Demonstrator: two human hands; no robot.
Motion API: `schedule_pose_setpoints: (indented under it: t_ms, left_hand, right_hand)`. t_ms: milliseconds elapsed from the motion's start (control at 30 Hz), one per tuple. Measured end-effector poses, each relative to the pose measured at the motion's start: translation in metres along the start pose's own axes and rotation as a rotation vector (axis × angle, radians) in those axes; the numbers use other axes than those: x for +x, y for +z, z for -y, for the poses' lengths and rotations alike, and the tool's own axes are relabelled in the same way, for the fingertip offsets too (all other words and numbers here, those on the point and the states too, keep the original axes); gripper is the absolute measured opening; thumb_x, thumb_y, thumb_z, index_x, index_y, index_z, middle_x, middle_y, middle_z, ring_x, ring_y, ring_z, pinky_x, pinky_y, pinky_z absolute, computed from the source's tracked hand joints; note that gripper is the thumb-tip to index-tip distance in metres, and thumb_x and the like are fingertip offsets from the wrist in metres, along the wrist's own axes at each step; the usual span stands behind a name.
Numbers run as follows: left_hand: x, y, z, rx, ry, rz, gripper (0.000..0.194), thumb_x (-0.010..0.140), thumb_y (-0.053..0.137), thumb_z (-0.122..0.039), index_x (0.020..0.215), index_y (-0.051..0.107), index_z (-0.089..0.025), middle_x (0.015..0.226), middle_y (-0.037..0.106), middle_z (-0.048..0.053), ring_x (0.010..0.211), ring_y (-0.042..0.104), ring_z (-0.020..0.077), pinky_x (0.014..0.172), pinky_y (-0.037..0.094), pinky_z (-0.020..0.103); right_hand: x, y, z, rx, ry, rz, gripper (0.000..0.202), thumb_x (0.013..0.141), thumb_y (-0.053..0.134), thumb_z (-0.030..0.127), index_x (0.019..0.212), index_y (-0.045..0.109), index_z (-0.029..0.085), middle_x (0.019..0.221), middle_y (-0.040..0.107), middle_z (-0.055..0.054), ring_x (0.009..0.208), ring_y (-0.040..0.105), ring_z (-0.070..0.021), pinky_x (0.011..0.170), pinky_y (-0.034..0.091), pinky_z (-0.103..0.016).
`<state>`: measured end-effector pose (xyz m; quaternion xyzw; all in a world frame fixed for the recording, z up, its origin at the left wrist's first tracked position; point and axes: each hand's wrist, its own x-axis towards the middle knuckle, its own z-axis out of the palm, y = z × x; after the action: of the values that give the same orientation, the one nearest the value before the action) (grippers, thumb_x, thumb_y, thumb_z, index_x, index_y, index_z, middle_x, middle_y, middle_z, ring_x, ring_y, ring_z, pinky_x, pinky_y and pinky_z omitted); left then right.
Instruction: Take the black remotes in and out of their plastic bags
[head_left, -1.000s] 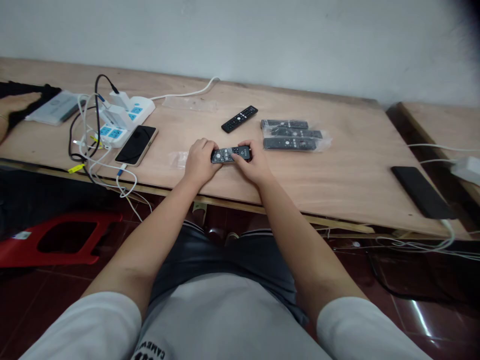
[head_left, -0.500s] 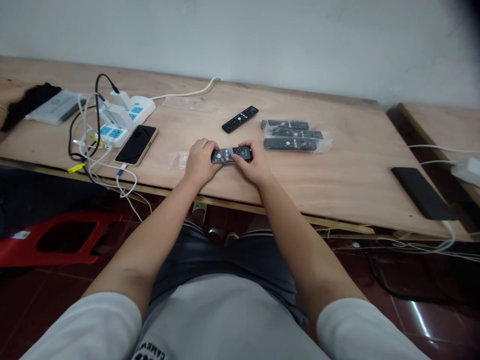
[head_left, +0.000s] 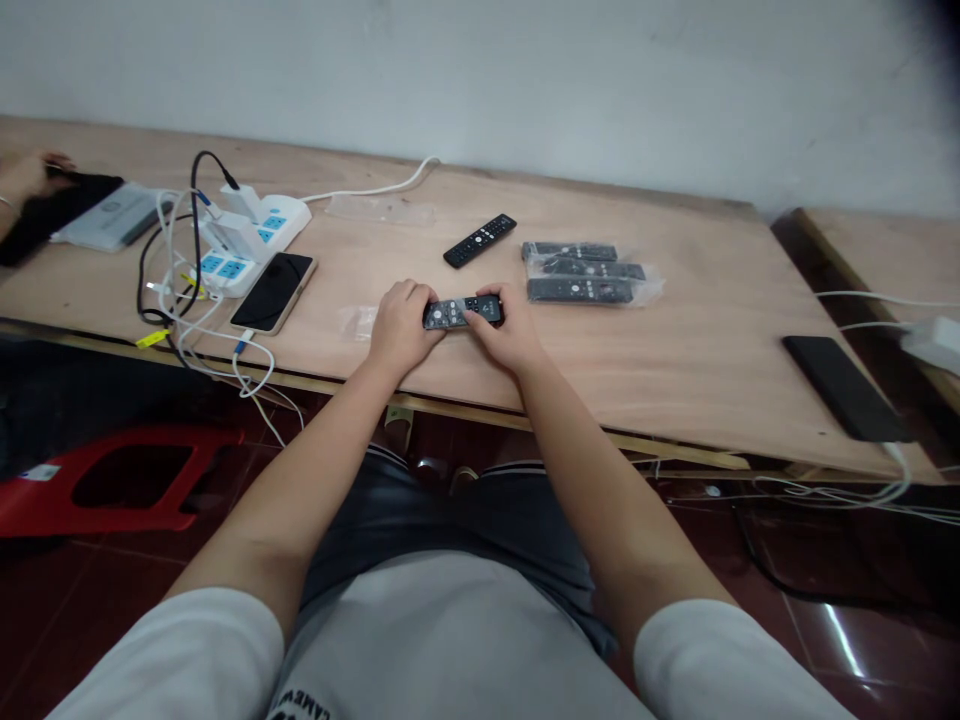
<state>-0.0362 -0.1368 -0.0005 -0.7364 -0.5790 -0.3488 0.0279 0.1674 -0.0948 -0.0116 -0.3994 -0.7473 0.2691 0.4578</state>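
Observation:
Between my hands, near the table's front edge, lies a black remote control with its buttons facing up. My left hand is closed round its left end, and my right hand grips the right end, thumb over the buttons. Another black remote rests at a slant farther back. To the right, three remotes in clear plastic wrap lie side by side. A thin clear wrapper sits just left of my left hand.
A white power strip with tangled cables and a phone occupy the left. Another person's hand touches black cloth at far left. A flat plastic wrapper lies behind; a black device sits right.
Another person's hand has come into view at the far left, over the black cloth. My hands and the remote have stayed almost in place.

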Motion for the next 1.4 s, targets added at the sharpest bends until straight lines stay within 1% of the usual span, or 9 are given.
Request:
schedule_pose_setpoints:
  t_ms: [400, 800, 1167, 1300, 1400]
  left_hand:
    - [0.0004, 0.0, -0.0001, -0.008, -0.003, 0.029, 0.022, 0.081, 0.074, -0.027, 0.098, 0.06, -0.022, 0.101, 0.062, 0.009, 0.101, 0.056, 0.0291, 0.09, 0.047, 0.044]
    - [-0.0004, 0.0001, -0.0002, 0.0, 0.003, 0.029, 0.022, 0.083, 0.074, -0.03, 0.098, 0.06, -0.023, 0.101, 0.063, 0.008, 0.101, 0.057, 0.0287, 0.091, 0.048, 0.044]
    - [-0.0006, 0.0004, -0.0002, 0.001, 0.011, 0.045, 0.023, 0.082, 0.074, -0.027, 0.098, 0.06, -0.022, 0.101, 0.062, 0.008, 0.101, 0.057, 0.0285, 0.091, 0.048, 0.043]
    - [-0.0003, -0.0013, -0.0022, 0.005, 0.006, 0.046, 0.022, 0.082, 0.074, -0.026, 0.098, 0.06, -0.022, 0.101, 0.063, 0.008, 0.1, 0.058, 0.0284, 0.09, 0.048, 0.042]
    - [-0.0001, -0.0017, -0.0026, -0.003, 0.004, 0.045, 0.022, 0.082, 0.074, -0.027, 0.097, 0.06, -0.022, 0.101, 0.064, 0.008, 0.101, 0.058, 0.0286, 0.09, 0.049, 0.042]
  right_hand:
    - [-0.0004, 0.0002, 0.0003, -0.018, 0.004, 0.025, 0.031, 0.087, 0.067, 0.043, 0.11, 0.059, 0.023, 0.107, 0.067, -0.008, 0.098, 0.062, -0.0263, 0.093, 0.049, -0.044]
    - [-0.0005, 0.0001, 0.0028, -0.034, -0.008, 0.011, 0.032, 0.088, 0.067, 0.046, 0.108, 0.059, 0.023, 0.105, 0.067, -0.008, 0.099, 0.061, -0.0271, 0.094, 0.049, -0.046]
    - [-0.0002, -0.0005, 0.0047, -0.027, 0.024, 0.019, 0.031, 0.088, 0.066, 0.046, 0.107, 0.059, 0.023, 0.104, 0.069, -0.007, 0.096, 0.062, -0.0265, 0.092, 0.05, -0.045]
    - [-0.0001, 0.0004, 0.0034, -0.013, 0.004, -0.001, 0.029, 0.087, 0.066, 0.043, 0.107, 0.061, 0.023, 0.105, 0.069, -0.008, 0.096, 0.063, -0.0263, 0.093, 0.05, -0.045]
    - [0.0003, 0.0008, 0.0016, -0.007, -0.015, -0.004, 0.028, 0.088, 0.066, 0.044, 0.108, 0.063, 0.023, 0.107, 0.07, -0.008, 0.1, 0.064, -0.0266, 0.096, 0.05, -0.046]
